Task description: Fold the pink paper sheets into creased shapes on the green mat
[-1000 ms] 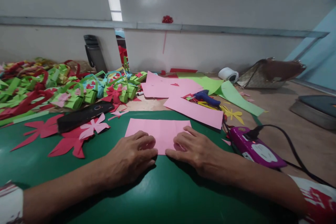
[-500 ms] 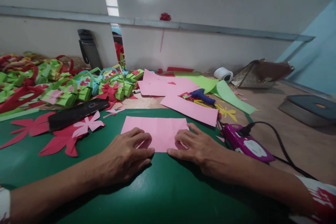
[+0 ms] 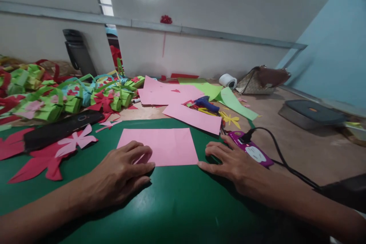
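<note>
A folded sheet of pink paper [image 3: 171, 146] lies flat on the green mat, its near edge facing me. My left hand [image 3: 122, 169] rests over the sheet's near left part, fingers curled down onto it and thumb along the near edge. At the near right corner is the thumb tip of my right hand [image 3: 231, 158]; its other fingers are bent and apart over the mat, off the paper. The sheet's near left corner is hidden by my left hand.
A black phone [image 3: 63, 127] and red and pink paper flowers [image 3: 76, 141] lie left, before small green paper baskets [image 3: 42, 108]. Beyond the sheet are more pink paper [image 3: 194, 116] and a blue glue gun [image 3: 206, 103]. A purple power strip [image 3: 251, 150] with a black cord sits right.
My right hand has slid right along the near edge to the paper's corner, leaving the sheet's right part uncovered. The left hand keeps its place on the paper; the view has turned right.
</note>
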A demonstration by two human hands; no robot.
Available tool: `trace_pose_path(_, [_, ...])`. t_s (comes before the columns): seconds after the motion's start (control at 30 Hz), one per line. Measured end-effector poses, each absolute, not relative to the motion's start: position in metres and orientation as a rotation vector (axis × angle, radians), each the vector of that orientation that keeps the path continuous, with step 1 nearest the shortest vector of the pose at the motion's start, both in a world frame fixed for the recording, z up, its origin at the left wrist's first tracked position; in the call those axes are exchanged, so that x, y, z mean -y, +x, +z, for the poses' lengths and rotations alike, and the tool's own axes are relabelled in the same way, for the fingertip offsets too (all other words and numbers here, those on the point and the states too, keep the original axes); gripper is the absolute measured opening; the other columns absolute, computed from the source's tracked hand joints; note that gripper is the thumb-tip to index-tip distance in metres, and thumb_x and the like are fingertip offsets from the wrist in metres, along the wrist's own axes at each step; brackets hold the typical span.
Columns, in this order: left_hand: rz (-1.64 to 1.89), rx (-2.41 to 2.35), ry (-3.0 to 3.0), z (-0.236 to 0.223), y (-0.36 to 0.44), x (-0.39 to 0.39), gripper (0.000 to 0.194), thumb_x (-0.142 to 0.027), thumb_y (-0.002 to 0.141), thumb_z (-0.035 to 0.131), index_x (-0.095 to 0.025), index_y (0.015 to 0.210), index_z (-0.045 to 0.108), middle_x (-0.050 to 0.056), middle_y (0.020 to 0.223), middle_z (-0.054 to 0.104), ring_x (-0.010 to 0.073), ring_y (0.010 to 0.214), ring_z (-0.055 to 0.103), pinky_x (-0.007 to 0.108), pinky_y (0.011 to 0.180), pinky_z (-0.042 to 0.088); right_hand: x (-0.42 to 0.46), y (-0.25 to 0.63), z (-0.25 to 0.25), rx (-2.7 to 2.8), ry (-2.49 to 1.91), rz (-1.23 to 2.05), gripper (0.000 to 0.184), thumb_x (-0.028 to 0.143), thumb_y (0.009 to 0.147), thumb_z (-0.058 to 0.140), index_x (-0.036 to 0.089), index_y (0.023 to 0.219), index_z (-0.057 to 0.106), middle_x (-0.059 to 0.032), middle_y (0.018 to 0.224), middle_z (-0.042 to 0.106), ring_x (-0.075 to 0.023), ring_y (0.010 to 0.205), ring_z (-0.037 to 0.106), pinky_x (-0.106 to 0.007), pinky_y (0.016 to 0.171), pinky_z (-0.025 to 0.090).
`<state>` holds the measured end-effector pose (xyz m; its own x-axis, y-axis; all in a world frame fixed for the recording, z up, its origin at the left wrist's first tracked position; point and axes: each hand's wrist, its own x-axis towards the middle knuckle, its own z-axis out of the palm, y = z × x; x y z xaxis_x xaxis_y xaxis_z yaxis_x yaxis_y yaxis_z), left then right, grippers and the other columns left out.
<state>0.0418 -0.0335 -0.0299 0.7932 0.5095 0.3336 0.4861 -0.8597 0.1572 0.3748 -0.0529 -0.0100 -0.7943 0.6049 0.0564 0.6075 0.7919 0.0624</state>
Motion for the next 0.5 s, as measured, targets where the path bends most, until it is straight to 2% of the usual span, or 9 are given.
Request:
trace_pose_path(0.13, [0.575,-0.815,2.908,-0.032,0.042,0.033,0.023,-0.031,0.095,0.044,-0.022,0.101,0.064,0.009,0.102,0.059,0.0224,0.089,0.053,0.033,0.074,0.048,0.058,0.382,-0.008,2.920,-1.048,-0.160,0.066,-0.007,0.069,0.042,0.029,0.123,0.058,-0.0085,0.113,0.059,-0.0242,0.105,0.055,-0.052,0.098,0.031])
trace_pose_path(0.3, [0.417,-0.846,2.897,-0.030,0.051,0.035,0.026,-0.036,0.095,0.044,-0.020,0.108,0.060,0.012,0.110,0.057,0.0262,0.092,0.050,0.041,0.075,0.046,0.061,0.365,0.002,2.805,-0.998,-0.296,0.057,-0.008,0.069,0.039,0.019,0.112,0.062,-0.0098,0.102,0.061,-0.0249,0.097,0.056,-0.051,0.094,0.033])
trace_pose_path(0.43, [0.304,-0.890,2.875,-0.026,0.063,0.039,0.031,-0.041,0.096,0.042,-0.020,0.112,0.058,0.012,0.109,0.055,0.0274,0.091,0.047,0.043,0.073,0.045,0.054,0.335,0.002,2.838,-0.908,-0.111,0.055,-0.008,0.074,0.039,0.017,0.119,0.057,-0.0088,0.098,0.060,-0.0219,0.088,0.052,-0.038,0.080,0.040])
trace_pose_path(0.5, [0.253,-0.915,2.875,-0.023,0.069,0.039,0.033,-0.043,0.095,0.043,-0.021,0.115,0.057,0.012,0.107,0.054,0.0276,0.090,0.046,0.044,0.073,0.044,0.047,0.324,-0.002,2.904,-0.885,-0.005,0.052,-0.007,0.076,0.041,0.017,0.120,0.058,-0.0084,0.097,0.060,-0.0214,0.087,0.052,-0.036,0.078,0.039])
